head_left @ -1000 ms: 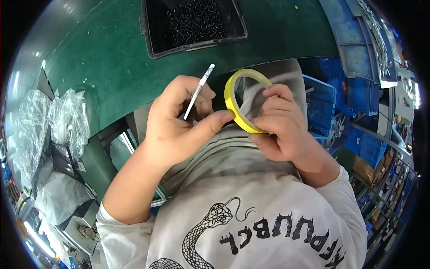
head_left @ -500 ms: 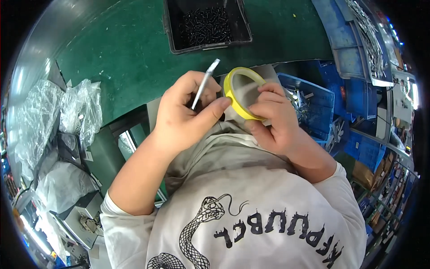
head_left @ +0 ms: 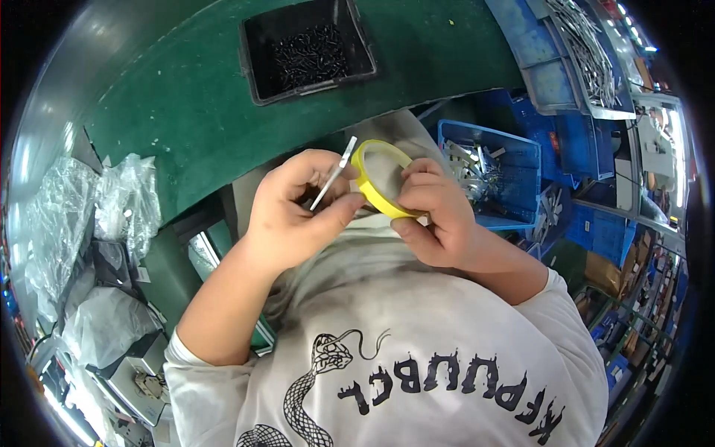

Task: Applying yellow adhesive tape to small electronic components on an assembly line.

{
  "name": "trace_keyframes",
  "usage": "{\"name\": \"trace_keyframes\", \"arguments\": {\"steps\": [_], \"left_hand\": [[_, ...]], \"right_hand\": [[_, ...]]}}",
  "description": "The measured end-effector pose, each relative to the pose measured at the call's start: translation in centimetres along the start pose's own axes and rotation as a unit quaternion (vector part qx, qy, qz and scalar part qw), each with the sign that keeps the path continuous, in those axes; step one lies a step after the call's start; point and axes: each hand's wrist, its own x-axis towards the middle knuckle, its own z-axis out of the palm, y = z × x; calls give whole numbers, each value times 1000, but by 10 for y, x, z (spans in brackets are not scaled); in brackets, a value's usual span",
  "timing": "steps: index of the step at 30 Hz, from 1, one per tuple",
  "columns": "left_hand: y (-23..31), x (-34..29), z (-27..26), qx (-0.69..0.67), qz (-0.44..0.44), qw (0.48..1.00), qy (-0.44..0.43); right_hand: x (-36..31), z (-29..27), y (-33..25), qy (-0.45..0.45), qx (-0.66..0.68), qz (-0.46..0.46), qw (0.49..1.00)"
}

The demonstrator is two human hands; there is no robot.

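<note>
My left hand (head_left: 294, 208) is closed around a thin, silvery-white metal strip (head_left: 335, 173), which slants up and to the right out of the fingers. Its thumb tip reaches the left side of a roll of yellow tape (head_left: 378, 200). My right hand (head_left: 439, 212) grips that roll by its right side, thumb below and fingers curled over the rim. The roll stands tilted in front of my shirt, its round opening facing up. Whether a loose end of tape is pinched under the left thumb is hidden.
A black bin (head_left: 253, 71) of small dark pieces stands on the green table (head_left: 186, 127). To the right, a blue crate (head_left: 521, 160) holds metal parts, and long strips (head_left: 588, 52) fill another blue container. Clear plastic bags (head_left: 130, 194) lie at the left.
Both hands, with the strip and the tape roll, appear lower and slightly left in the picture. The whole view has shifted too; both grips look the same.
</note>
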Motion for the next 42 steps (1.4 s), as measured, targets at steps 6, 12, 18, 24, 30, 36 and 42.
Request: {"name": "trace_keyframes", "arguments": {"steps": [6,12,18,24,30,36,42], "left_hand": [[2,-5,12,-58,-4,998,-15],[-4,-2,5,-87,7,995,-43],[-5,1,5,-101,-17,994,-41],[-6,0,4,-64,-6,998,-21],[-8,-4,6,32,66,997,-19],[-11,-9,10,16,58,998,7],[-4,-12,19,-25,51,998,18]], "right_hand": [[-7,-8,-7,-21,-11,-8,1000],[-3,-4,-5,-20,6,28,999],[-1,-3,5,-34,22,23,999],[-4,0,13,-25,66,9,997],[-8,-1,12,6,102,16,995],[-11,-6,17,1,106,-12,994],[-11,-7,17,-20,6,-81,996]]}}
